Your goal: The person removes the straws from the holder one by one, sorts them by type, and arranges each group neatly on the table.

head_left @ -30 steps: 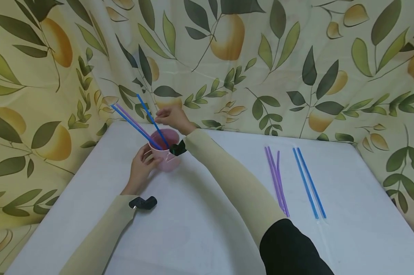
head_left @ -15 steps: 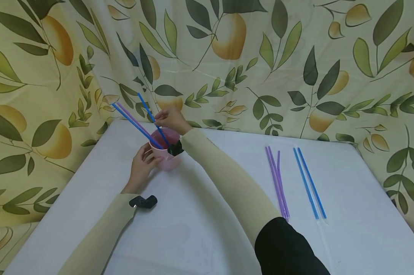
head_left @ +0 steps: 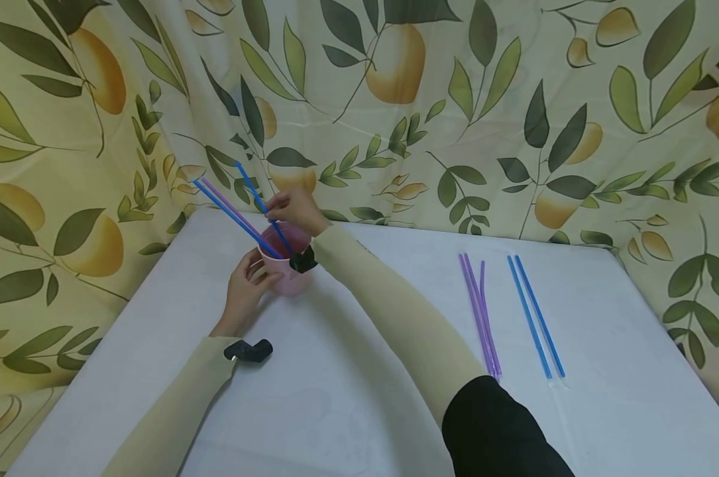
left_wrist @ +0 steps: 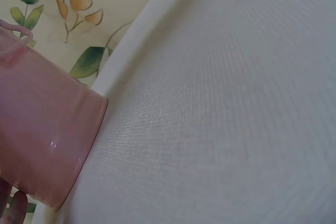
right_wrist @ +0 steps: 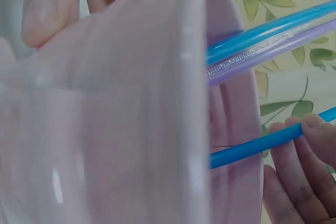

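In the head view a pink cup (head_left: 291, 281) stands at the left of the white table. My left hand (head_left: 244, 291) grips its near left side, thumb in front and fingers curled around the wall. Above the rim my right hand (head_left: 297, 209) pinches a blue drinking straw (head_left: 250, 182), whose lower end is inside the cup. The right wrist view shows this pinch of thumb and fingertips on the blue straw (right_wrist: 262, 142). Another blue straw (head_left: 224, 209) and a purple straw (right_wrist: 294, 40) lean leftward in the cup. The cup's bottom is hidden.
Several purple straws (head_left: 481, 318) lie at the right of the table (head_left: 359, 397), partly behind the right sleeve. Beside them lie two blue straws (head_left: 538, 318). A leaf-and-fruit patterned cloth (head_left: 395, 132) hangs behind and to the left of the table.
My right hand has shifted slightly left, still pinching the blue straw in the cup. My left hand and the straws on the table stay where they were.
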The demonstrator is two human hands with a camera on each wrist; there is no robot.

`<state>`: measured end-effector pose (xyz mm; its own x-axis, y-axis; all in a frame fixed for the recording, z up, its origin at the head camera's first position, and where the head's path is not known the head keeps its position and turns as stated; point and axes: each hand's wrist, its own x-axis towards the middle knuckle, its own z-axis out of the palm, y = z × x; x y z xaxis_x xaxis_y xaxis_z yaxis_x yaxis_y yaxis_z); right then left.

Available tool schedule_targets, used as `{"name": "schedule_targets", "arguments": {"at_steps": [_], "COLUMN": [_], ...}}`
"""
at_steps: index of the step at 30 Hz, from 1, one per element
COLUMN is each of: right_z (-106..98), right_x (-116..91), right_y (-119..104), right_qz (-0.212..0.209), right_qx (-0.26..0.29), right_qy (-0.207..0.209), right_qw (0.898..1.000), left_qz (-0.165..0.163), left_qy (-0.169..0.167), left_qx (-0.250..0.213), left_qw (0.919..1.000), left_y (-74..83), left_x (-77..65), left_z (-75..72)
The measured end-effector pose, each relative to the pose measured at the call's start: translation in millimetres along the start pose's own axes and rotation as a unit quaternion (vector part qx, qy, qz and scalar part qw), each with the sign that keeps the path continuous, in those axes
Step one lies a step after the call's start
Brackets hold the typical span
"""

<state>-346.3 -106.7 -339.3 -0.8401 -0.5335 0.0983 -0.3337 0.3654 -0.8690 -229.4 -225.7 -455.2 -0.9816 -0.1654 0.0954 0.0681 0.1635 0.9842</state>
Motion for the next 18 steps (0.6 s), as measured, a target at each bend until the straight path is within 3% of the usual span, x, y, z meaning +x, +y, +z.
{"name": "schedule_targets", "arguments": {"at_steps": [7,18], "right_z": [-5.8,-30.6], "right_x": [-5.4,-14.8], "right_y": [-5.3,-22.5], "right_qz": [0.011,-0.053], "right_qx": [0.082,0.173], "right_qy": [0.034,0.055], "right_qw": [0.996,0.982], "left_qz": [0.016,0.006], "left_qy": [-0.002,-0.01], "left_qx": [-0.008,-0.006], "left_qw": [0.9998,0.9999], "left_y": [0.1,2.2], "left_x": [-0.1,-2.1], "left_z": [0.1,-0.2]}}
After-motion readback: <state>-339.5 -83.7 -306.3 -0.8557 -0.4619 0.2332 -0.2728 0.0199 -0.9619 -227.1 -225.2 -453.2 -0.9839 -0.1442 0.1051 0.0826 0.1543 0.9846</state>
